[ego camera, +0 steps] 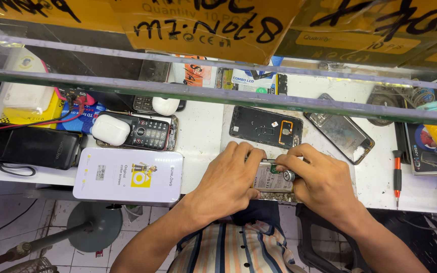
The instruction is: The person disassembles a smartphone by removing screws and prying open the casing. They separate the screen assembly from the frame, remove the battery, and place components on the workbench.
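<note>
Nearest, at the white worktable's [203, 136] front edge, the left hand [228, 179] and right hand [319, 182] are gripping an opened phone [271, 178], its flat silvery battery face showing; the right fingertips [281, 164] are pinching at its top edge. Just left, a glossy white flat box [127, 174] is lying. Beyond, a dark matte back cover [264, 126], a grey metal frame [342, 134], a keypad phone [147, 132] and a smooth rounded earbud case [110, 130] are resting.

Bright, even light; edges warped, perhaps wide-angle
</note>
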